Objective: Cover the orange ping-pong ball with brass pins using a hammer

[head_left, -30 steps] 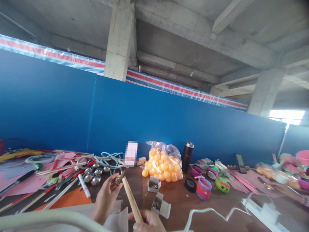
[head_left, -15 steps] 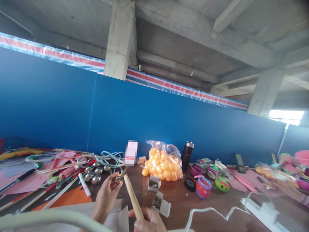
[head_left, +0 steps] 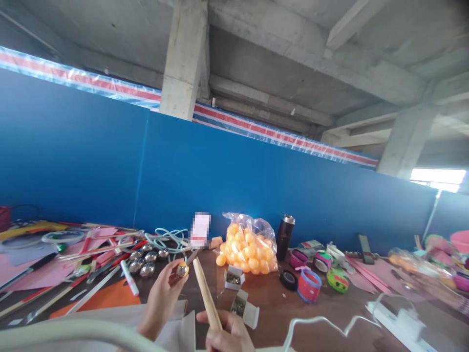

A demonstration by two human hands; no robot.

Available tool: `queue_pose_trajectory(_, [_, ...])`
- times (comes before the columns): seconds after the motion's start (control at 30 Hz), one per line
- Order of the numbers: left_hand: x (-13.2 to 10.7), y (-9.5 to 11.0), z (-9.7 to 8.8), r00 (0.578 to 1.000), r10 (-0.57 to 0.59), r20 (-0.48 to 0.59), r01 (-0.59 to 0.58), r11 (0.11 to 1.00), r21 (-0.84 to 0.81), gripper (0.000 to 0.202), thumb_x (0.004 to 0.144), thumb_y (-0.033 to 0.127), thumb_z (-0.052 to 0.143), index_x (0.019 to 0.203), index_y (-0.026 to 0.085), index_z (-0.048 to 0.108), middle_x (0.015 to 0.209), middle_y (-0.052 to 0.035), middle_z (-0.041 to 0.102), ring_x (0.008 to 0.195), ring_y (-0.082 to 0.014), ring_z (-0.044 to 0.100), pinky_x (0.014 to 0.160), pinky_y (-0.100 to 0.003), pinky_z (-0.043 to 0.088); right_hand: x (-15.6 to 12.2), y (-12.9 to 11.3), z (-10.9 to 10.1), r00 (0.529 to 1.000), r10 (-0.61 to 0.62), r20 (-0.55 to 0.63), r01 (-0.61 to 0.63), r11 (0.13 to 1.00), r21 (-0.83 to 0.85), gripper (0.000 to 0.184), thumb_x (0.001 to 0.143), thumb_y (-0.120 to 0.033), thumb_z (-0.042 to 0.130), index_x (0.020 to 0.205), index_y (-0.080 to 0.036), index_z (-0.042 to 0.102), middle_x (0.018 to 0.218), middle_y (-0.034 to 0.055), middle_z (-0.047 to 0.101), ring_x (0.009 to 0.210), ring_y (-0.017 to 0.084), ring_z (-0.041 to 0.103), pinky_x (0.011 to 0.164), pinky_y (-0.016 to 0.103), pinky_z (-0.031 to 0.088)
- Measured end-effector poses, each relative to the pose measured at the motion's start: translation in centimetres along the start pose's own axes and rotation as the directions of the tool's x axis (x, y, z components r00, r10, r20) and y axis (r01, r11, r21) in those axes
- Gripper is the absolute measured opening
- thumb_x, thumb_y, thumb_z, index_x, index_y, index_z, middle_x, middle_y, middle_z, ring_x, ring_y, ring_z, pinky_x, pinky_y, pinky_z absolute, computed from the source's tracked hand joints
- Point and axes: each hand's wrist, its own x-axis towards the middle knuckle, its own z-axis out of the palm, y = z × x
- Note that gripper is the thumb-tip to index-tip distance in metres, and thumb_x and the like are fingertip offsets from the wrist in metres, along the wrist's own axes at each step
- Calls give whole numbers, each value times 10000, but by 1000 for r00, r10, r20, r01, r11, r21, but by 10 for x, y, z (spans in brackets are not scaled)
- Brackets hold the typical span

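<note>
Held up in the fingers of my left hand [head_left: 164, 292] is a small orange ball [head_left: 184, 270] with a shiny metal piece showing on it; most of it is covered by the fingers. My right hand [head_left: 230, 332] grips a hammer [head_left: 207, 296] low on its pale wooden handle. The hammer's dark metal head, partly seen, is up beside the ball, close to its right side. Just right of the handle stand two small open boxes of metal bits, the nearer box [head_left: 250, 315] and the farther box [head_left: 234, 278].
A clear bag of orange balls [head_left: 249, 249] sits behind the boxes, beside a black flask [head_left: 285, 237]. Several shiny metal balls [head_left: 147, 269] and scattered sticks lie left. At right are decorated cups [head_left: 309, 286], a power strip [head_left: 399, 322] and another person's arm [head_left: 436, 281].
The hammer has shifted slightly right, away from the left fingers. My left hand has turned the ball so that more of its orange surface and metal piece shows.
</note>
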Motion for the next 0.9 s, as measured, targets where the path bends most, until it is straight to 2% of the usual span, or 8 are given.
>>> queue_pose_trajectory(0.23, [1,-5,0,1000,3,27,-3,1000,-11,374,671,373,643,1001,216,561,924,-29,700,801,-208,690,746,-306,543,2,3,3,1000,6,-17,-7,999,-36,532,579,-344,585,1018,-45,580,496,-28,553,379,38,401,413,164,265])
queue_pose_trajectory(0.37, [1,-4,-1,1000,-3,21,3,1000,-6,392,657,370,651,1008,217,569,953,-34,701,836,-214,689,770,-304,536,5,6,3,999,-16,-34,16,1000,14,515,581,-357,549,1012,-77,577,487,-37,550,380,48,410,407,164,279])
queue_pose_trajectory(0.5, [2,-5,-1,1000,-11,6,11,1000,3,380,655,377,644,989,213,568,916,-36,703,809,-220,693,751,-318,541,7,8,4,999,9,-54,-11,1000,-26,497,551,-303,516,977,-55,577,455,-42,535,357,45,395,393,166,265])
queue_pose_trajectory(0.63, [2,-8,0,1000,-5,-5,6,1000,15,394,648,373,649,1001,215,569,947,-40,694,816,-218,687,776,-329,530,6,7,5,999,-23,-35,24,1000,13,492,572,-344,539,985,-78,567,454,-50,536,354,52,385,390,173,254])
queue_pose_trajectory(0.77, [1,-8,0,1000,5,-12,-5,1000,13,381,643,372,644,982,212,578,941,-37,692,782,-205,687,752,-315,536,4,5,6,997,39,-63,-42,998,-39,454,567,-283,543,973,-84,587,453,-49,542,363,50,398,404,174,276])
queue_pose_trajectory(0.9, [0,-7,1,1000,3,-13,-3,1000,9,379,650,371,641,988,210,580,949,-40,692,793,-206,689,761,-316,538,3,5,7,998,-5,-65,5,1000,1,506,576,-345,537,1003,-76,572,467,-45,544,358,46,388,398,175,266])
